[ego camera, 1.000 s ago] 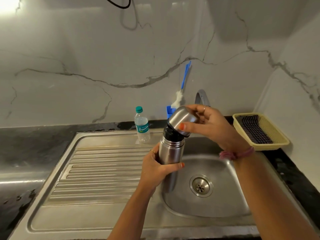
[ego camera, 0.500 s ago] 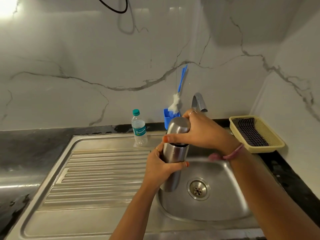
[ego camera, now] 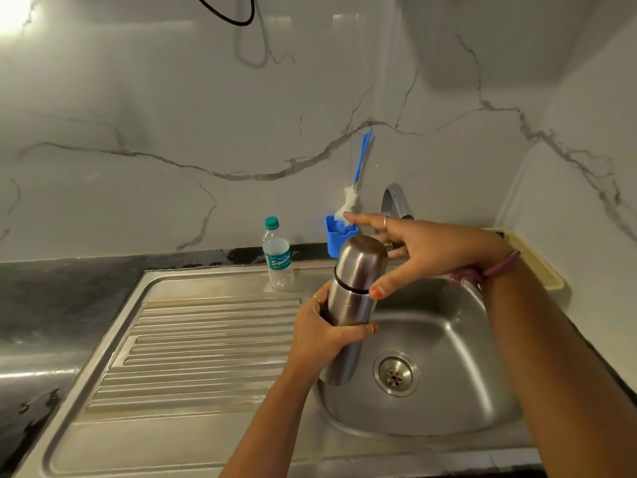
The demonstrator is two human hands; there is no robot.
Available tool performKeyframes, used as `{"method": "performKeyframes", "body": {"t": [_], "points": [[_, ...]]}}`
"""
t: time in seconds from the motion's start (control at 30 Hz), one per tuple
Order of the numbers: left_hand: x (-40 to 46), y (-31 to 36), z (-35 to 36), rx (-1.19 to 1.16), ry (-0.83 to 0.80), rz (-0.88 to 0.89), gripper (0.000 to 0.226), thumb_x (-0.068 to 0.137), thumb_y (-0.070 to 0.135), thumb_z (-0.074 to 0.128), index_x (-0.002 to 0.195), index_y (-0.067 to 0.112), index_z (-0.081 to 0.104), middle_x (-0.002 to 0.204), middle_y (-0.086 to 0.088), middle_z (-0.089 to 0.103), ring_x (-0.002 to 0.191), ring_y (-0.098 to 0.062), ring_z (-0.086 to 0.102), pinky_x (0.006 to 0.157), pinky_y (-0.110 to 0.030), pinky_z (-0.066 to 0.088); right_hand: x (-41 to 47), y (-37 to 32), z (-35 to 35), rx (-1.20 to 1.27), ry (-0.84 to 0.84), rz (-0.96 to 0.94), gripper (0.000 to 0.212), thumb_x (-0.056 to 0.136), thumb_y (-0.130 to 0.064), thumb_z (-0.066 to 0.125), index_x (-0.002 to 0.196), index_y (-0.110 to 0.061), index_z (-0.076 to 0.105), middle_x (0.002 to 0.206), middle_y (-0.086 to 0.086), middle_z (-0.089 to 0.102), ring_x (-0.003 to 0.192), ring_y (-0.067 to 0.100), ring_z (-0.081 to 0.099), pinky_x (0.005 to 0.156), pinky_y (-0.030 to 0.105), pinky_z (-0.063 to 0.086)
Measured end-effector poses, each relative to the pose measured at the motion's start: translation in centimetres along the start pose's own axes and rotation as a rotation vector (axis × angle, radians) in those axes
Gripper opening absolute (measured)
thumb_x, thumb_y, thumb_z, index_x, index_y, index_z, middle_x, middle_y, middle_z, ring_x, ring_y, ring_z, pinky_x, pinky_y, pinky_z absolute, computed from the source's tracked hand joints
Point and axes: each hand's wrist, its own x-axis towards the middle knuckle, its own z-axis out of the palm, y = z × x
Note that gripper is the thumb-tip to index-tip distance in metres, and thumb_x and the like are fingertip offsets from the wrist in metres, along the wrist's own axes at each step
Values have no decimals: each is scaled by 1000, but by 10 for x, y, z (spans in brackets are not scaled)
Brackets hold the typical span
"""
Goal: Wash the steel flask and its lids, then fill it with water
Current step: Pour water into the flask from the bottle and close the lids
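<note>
The steel flask (ego camera: 348,305) stands tilted over the left edge of the sink basin (ego camera: 448,374), with its steel cap lid (ego camera: 363,262) seated on top. My left hand (ego camera: 320,334) is wrapped around the flask's middle. My right hand (ego camera: 424,251) hovers at the cap with fingers spread; only the thumb tip touches the cap's lower rim. The tap (ego camera: 396,201) rises behind my right hand, and no water is visible running from it.
A small plastic water bottle (ego camera: 277,255) stands on the drainboard (ego camera: 206,339) behind the flask. A blue holder (ego camera: 339,236) with a blue-handled bottle brush (ego camera: 358,167) sits against the wall. A yellow basket (ego camera: 531,257) lies at the right, partly hidden by my arm.
My right hand set the cap onto the flask, then opened its fingers and let go of it. The left hand kept its hold on the flask.
</note>
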Motion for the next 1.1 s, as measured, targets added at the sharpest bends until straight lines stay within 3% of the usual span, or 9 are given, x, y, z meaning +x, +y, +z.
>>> {"method": "performKeyframes", "body": {"t": [0.13, 0.23, 0.3, 0.4, 0.57, 0.7, 0.8, 0.97, 1.1], "points": [[1, 0, -3, 1, -9, -1, 65, 59, 11, 93, 114, 27, 62, 98, 11, 70, 89, 2, 65, 69, -12, 52, 8, -3, 6, -73, 176, -16, 81, 63, -44, 85, 134, -35, 46, 129, -10, 56, 115, 11, 58, 97, 30, 51], [1, -1, -6, -13, -18, -2, 64, 60, 9, 92, 114, 27, 62, 98, 11, 70, 88, 2, 65, 68, -11, 52, 15, -4, 12, -167, 150, 57, 101, 57, -62, 76, 142, -33, 32, 140, -5, 46, 122, 14, 53, 102, 35, 47], [2, -1, -7, -7, -25, -3, 67, 60, 10, 92, 116, 28, 60, 100, 11, 69, 89, 3, 64, 68, -12, 52, 11, -3, 8, -54, 40, 10, 105, 62, -49, 81, 148, -41, 22, 148, -11, 36, 128, 11, 48, 105, 33, 44], [5, -4, -11, 0, -32, -1, 71, 59, 14, 93, 119, 28, 60, 103, 10, 70, 92, -1, 65, 72, -17, 55, 11, -1, 7, -26, 78, -60, 83, 64, -34, 87, 136, -40, 46, 132, -17, 54, 117, 6, 56, 98, 30, 51], [6, -8, -15, -23, -14, -14, 63, 56, 10, 94, 110, 27, 65, 97, 8, 73, 90, -8, 69, 74, -24, 58, 20, -19, 29, -375, 367, 103, 73, 57, -72, 72, 110, -27, 50, 100, -10, 60, 90, 8, 59, 80, 28, 53], [7, -10, -18, -7, -46, -7, 66, 58, 11, 93, 114, 28, 63, 100, 9, 72, 93, -8, 67, 78, -26, 59, 17, -16, 18, -199, 55, 63, 98, 62, -53, 82, 142, -34, 30, 140, -10, 44, 120, 7, 51, 100, 27, 46], [7, -10, -22, 7, -58, -1, 69, 59, 13, 93, 118, 28, 61, 102, 9, 71, 94, -5, 66, 75, -21, 57, 17, -11, 11, -156, -2, -58, 85, 67, -30, 86, 138, -38, 42, 134, -12, 53, 120, 9, 55, 100, 31, 48], [7, -10, -25, -12, -44, -18, 62, 59, 9, 92, 110, 28, 63, 95, 9, 71, 88, -3, 66, 69, -16, 55, 25, -25, 31, -629, 393, 146, 70, 63, -82, 59, 107, -28, 51, 94, -10, 60, 82, 7, 57, 66, 21, 43], [6, -12, -28, 4, -56, -4, 63, 58, 10, 93, 109, 31, 63, 95, 14, 71, 89, -3, 66, 73, -19, 56, 23, -20, 23, -303, 154, 140, 102, 55, -78, 68, 140, -34, 34, 132, -9, 53, 113, 9, 55, 97, 32, 48]]}}
